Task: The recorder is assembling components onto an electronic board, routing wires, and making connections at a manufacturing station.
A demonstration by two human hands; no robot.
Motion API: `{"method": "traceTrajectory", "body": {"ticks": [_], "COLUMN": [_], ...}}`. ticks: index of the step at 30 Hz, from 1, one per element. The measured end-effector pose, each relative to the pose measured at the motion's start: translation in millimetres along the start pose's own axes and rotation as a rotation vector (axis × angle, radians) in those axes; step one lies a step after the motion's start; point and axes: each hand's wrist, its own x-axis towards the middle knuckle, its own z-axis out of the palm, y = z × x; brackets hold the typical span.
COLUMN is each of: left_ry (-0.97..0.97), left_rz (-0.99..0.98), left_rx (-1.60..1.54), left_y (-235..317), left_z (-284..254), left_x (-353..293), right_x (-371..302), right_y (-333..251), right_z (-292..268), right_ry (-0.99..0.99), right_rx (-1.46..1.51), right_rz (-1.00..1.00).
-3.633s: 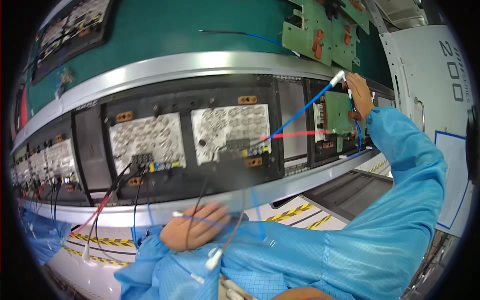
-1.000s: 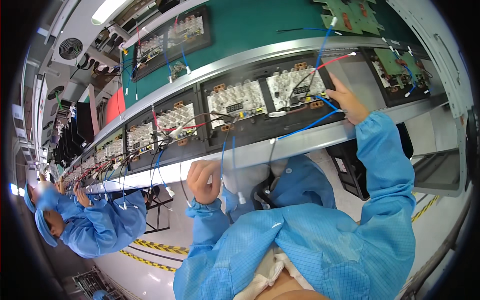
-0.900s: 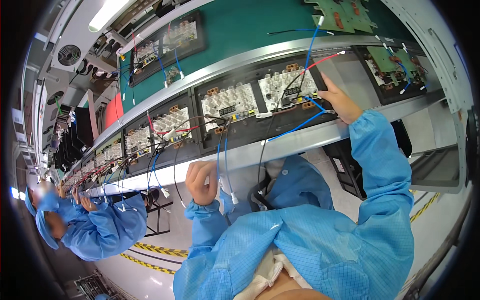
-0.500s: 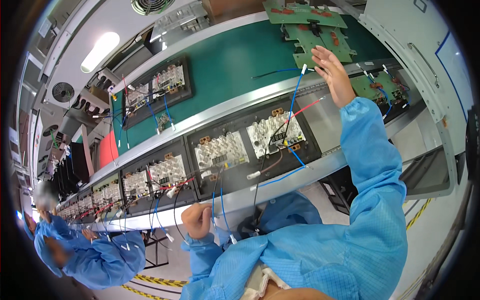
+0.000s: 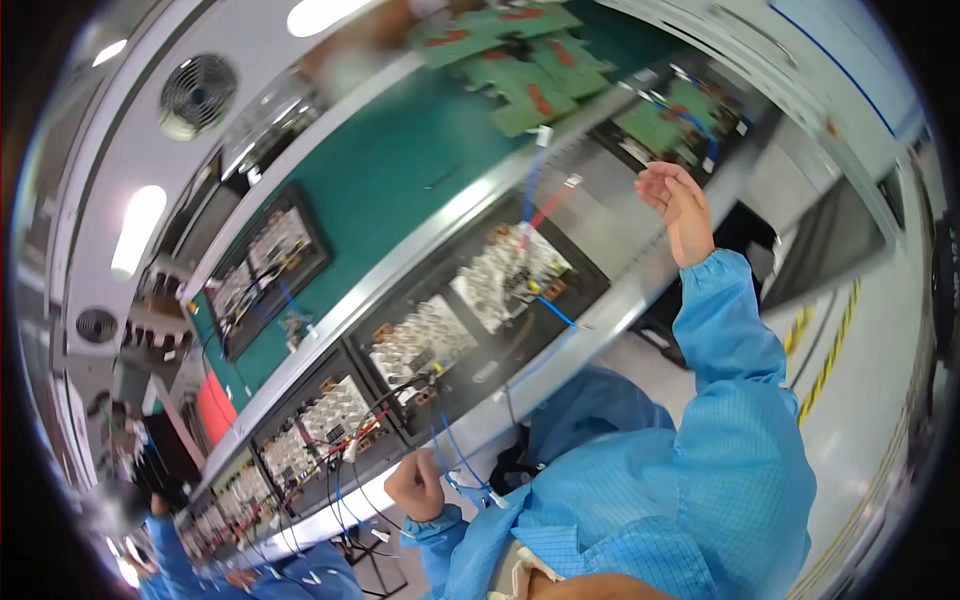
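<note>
My right hand point(image 5: 680, 212) is raised over the near rail of the conveyor, its fingers loosely bent and apart, holding nothing. Just beyond it lies a black tray with a green circuit board point(image 5: 672, 122) and blue wires. Low at the near edge, my left hand point(image 5: 415, 485) is curled into a loose fist with no object showing in it. Thin blue wires point(image 5: 455, 445) with white ends hang beside that fist. Between my hands sits a black tray point(image 5: 590, 280) carrying two circuit boards point(image 5: 510, 280) covered in clear parts, with red and blue wires.
More trays of boards point(image 5: 315, 430) line the conveyor to the left. Another black tray point(image 5: 318, 255) rests on the green belt point(image 5: 385, 165). Stacked green boards point(image 5: 535, 85) lie at the far end. A co-worker's blue sleeve point(image 5: 175, 550) shows at lower left.
The view has tilted and is somewhat blurred. My right hand has drawn back from the stacked green boards toward the near rail. My left hand stays curled near the hanging wires.
</note>
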Motion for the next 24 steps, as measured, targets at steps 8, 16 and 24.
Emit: {"method": "traceTrajectory", "body": {"ticks": [8, 16, 24], "left_ry": [0.042, 0.165, 0.194], "left_rz": [-0.03, -0.103, -0.183], "left_rx": [0.031, 0.073, 0.079], "left_y": [-7.6, -5.6, 3.3], "left_z": [8.2, 9.5, 6.4], "left_x": [-8.3, -12.0, -18.9], "right_x": [-118.9, -166.8, 43.7], "right_y": [31.2, 92.5, -58.1], "right_z": [-190.9, -189.8, 7.6], "right_ry": [0.751, 0.834, -0.273], "right_rx": [0.169, 0.632, -0.552], "right_rz": [-0.197, 0.136, -0.538]}}
